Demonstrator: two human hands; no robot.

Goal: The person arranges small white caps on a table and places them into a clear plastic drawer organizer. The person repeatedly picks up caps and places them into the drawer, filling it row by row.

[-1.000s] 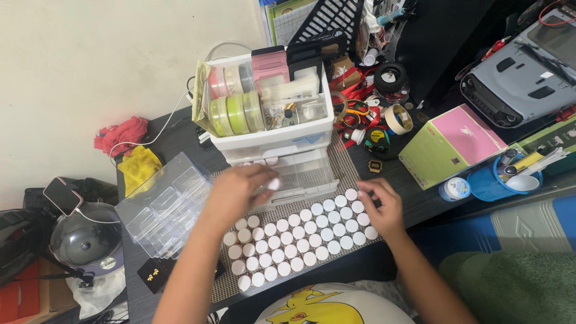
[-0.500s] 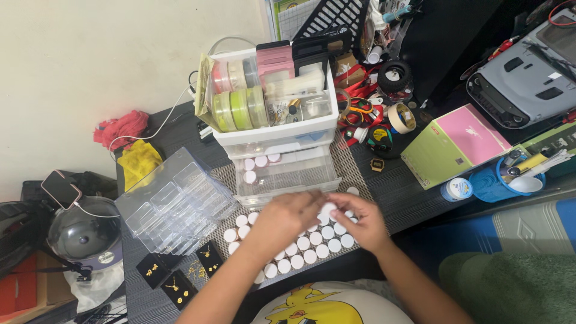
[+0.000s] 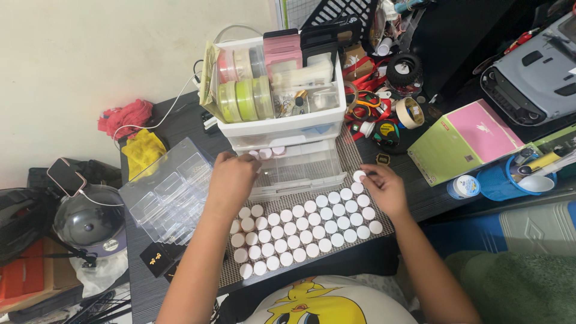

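Nearest the camera, rows of small white-capped jars (image 3: 306,231) stand upright on a grey mesh mat (image 3: 300,198) on the dark table (image 3: 180,120). The right hand (image 3: 384,189) rests at the right far corner of the rows; its fingers pinch one white cap (image 3: 359,176) just beyond the last row. The left hand (image 3: 231,180) is at the left far edge of the rows, fingers curled toward an open clear drawer (image 3: 300,171); whether they grip anything cannot be told. Left of this hand lies a clear compartment tray (image 3: 165,192). Beyond the hands stands a white drawer unit (image 3: 282,129) with tape rolls (image 3: 240,99) on top. Far right lies a pink-and-green box (image 3: 465,141)
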